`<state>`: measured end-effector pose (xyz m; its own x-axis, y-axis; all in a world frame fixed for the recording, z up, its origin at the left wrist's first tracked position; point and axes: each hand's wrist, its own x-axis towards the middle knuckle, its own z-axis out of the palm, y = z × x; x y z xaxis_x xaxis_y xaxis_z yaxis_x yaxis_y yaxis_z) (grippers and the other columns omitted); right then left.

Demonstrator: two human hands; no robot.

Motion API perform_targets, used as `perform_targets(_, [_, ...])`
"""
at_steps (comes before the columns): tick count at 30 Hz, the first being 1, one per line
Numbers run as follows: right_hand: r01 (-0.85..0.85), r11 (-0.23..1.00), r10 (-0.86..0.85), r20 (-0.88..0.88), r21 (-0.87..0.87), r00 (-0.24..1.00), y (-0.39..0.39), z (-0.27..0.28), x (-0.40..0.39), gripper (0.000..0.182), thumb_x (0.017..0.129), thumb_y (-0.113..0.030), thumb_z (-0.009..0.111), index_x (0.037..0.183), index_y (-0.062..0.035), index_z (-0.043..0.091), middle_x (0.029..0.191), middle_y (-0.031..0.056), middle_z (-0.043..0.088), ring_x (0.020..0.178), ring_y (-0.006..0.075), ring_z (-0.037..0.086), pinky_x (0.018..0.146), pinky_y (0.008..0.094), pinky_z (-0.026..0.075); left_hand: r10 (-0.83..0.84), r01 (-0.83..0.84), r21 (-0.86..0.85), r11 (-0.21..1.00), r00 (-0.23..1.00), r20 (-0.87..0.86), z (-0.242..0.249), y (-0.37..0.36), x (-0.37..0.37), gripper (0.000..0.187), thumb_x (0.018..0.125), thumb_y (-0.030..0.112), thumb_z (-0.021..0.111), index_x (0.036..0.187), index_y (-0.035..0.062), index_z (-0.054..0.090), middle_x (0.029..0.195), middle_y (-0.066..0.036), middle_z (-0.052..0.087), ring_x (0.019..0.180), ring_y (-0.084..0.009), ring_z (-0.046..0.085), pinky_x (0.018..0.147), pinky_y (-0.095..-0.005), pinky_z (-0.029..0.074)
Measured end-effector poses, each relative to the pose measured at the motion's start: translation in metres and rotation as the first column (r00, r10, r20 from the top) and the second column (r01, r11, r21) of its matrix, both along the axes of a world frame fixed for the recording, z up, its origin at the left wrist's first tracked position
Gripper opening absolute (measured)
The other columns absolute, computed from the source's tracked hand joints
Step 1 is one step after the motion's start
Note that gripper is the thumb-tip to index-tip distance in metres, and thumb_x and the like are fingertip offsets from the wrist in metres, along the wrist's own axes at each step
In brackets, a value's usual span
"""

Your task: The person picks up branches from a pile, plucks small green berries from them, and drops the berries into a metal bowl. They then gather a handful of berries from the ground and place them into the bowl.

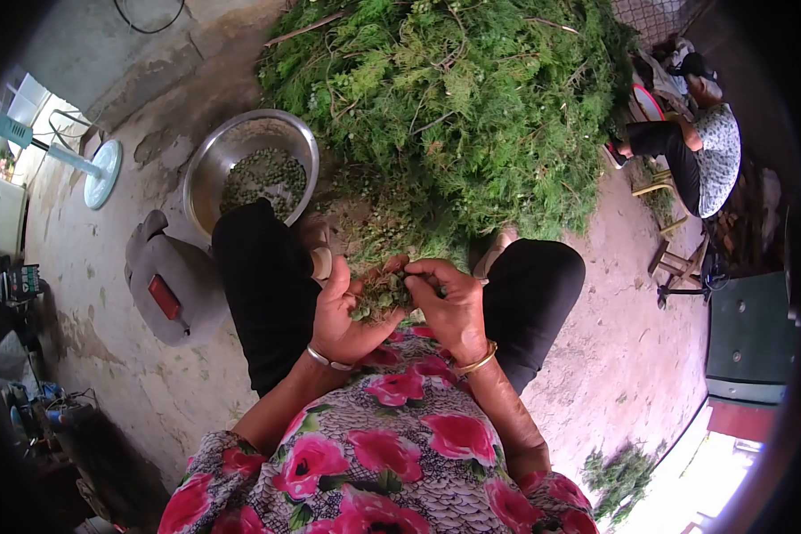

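A small heap of green bits and brown debris lies in my left hand, which is cupped with the palm up. Above its right edge, my right hand has thumb and fingertips pinched together at the heap; what sits between them is too small to make out. Ahead of my knees rises a large pile of green branches. Left of the pile, a metal basin holds many small green pieces, its near edge partly hidden by my left knee.
A grey padded seat with a red phone-like object on it stands at left, near a fan. Another person sits at the upper right beside a small wooden stool. Loose greenery lies lower right.
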<state>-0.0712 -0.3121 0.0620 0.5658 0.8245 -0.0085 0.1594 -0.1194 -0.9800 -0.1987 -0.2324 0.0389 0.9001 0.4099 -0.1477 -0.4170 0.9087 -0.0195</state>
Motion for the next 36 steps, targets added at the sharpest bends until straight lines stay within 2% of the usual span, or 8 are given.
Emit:
perform_targets(7, [0.114, 0.993, -0.114, -0.005, 0.000, 0.993, 0.002, 0.012, 0.005, 0.012, 0.082, -0.002, 0.063, 0.094, 0.0013, 0.064, 0.066, 0.0053, 0.065, 0.057, 0.0061, 0.059, 0.048, 0.0237, 0.045, 0.010, -0.011, -0.020, 1.000, 0.997, -0.071, 0.005, -0.001, 0.001, 0.074, 0.093, 0.055, 0.032, 0.131, -0.0076, 0.037, 0.130, -0.018, 0.048, 0.122, -0.0284, 0.045, 0.107, -0.0442, 0.030])
perform_targets(12, [-0.055, 0.998, 0.058, 0.127, -0.029, 0.990, -0.001, 0.010, -0.006, 0.017, 0.079, -0.004, 0.066, 0.095, 0.0015, 0.064, 0.074, 0.0080, 0.067, 0.061, 0.0089, 0.062, 0.052, 0.0254, 0.047, -0.042, 0.044, -0.025, 0.999, 0.998, 0.051, -0.004, -0.001, -0.002, 0.073, 0.093, 0.056, 0.032, 0.130, -0.0071, 0.040, 0.127, -0.016, 0.050, 0.119, -0.0271, 0.048, 0.105, -0.0430, 0.033])
perform_targets(17, [-0.130, 0.992, 0.126, 0.318, -0.009, 0.940, 0.000, -0.002, -0.009, 0.018, 0.078, -0.005, 0.067, 0.094, 0.0011, 0.063, 0.072, 0.0090, 0.064, 0.059, 0.0085, 0.058, 0.052, 0.0256, 0.046, -0.064, 0.065, -0.003, 0.998, 0.991, -0.121, 0.000, -0.003, -0.003, 0.070, 0.093, 0.055, 0.035, 0.128, -0.0058, 0.043, 0.123, -0.015, 0.053, 0.115, -0.0261, 0.051, 0.103, -0.0414, 0.036])
perform_targets(23, [0.005, 0.999, 0.008, -0.270, 0.049, 0.963, -0.004, 0.013, 0.000, 0.017, 0.077, -0.006, 0.067, 0.090, 0.0038, 0.062, 0.070, 0.0065, 0.062, 0.054, 0.0099, 0.054, 0.047, 0.0236, 0.042, -0.026, 0.025, -0.044, 0.999, 0.999, -0.022, -0.004, 0.000, -0.004, 0.070, 0.093, 0.054, 0.035, 0.128, -0.0059, 0.043, 0.126, -0.019, 0.050, 0.116, -0.0284, 0.050, 0.103, -0.0420, 0.035])
perform_targets(25, [0.034, 0.984, 0.147, -0.912, 0.173, 0.383, -0.011, 0.011, 0.015, 0.014, 0.081, -0.005, 0.064, 0.091, 0.0046, 0.062, 0.072, 0.0042, 0.061, 0.053, 0.0049, 0.048, 0.044, 0.0193, 0.036, -0.031, 0.031, -0.001, 1.000, 0.999, 0.009, -0.006, 0.001, -0.001, 0.069, 0.093, 0.054, 0.035, 0.128, -0.0058, 0.043, 0.128, -0.020, 0.049, 0.117, -0.0292, 0.049, 0.104, -0.0423, 0.035])
perform_targets(27, [-0.003, 0.975, 0.206, -0.897, 0.222, 0.392, -0.012, 0.016, 0.014, 0.013, 0.084, -0.006, 0.062, 0.094, 0.0032, 0.063, 0.074, 0.0039, 0.061, 0.054, 0.0017, 0.044, 0.043, 0.0172, 0.030, -0.038, 0.037, 0.040, 0.999, 0.999, 0.039, -0.006, 0.000, 0.000, 0.069, 0.093, 0.054, 0.035, 0.128, -0.0057, 0.043, 0.129, -0.021, 0.048, 0.118, -0.0301, 0.048, 0.104, -0.0425, 0.034])
perform_targets(30, [-0.056, 0.994, 0.081, -0.271, 0.098, 0.959, -0.009, 0.004, -0.007, 0.020, 0.074, 0.001, 0.068, 0.094, 0.0036, 0.064, 0.074, 0.0005, 0.059, 0.065, 0.0030, 0.051, 0.053, 0.0189, 0.041, -0.007, 0.006, -0.037, 0.999, 0.999, -0.038, -0.001, -0.001, 0.000, 0.070, 0.093, 0.055, 0.034, 0.128, -0.0058, 0.042, 0.130, -0.022, 0.047, 0.119, -0.0304, 0.047, 0.104, -0.0428, 0.033])
perform_targets(36, [-0.058, 0.995, 0.053, -0.070, -0.076, 0.996, -0.008, -0.008, -0.019, 0.017, 0.076, -0.001, 0.068, 0.092, 0.0012, 0.064, 0.074, 0.0008, 0.062, 0.068, 0.0031, 0.053, 0.056, 0.0189, 0.043, -0.021, 0.022, 0.010, 1.000, 0.996, -0.088, -0.001, -0.001, 0.001, 0.071, 0.093, 0.055, 0.033, 0.128, -0.0060, 0.042, 0.131, -0.022, 0.046, 0.119, -0.0304, 0.047, 0.103, -0.0428, 0.035])
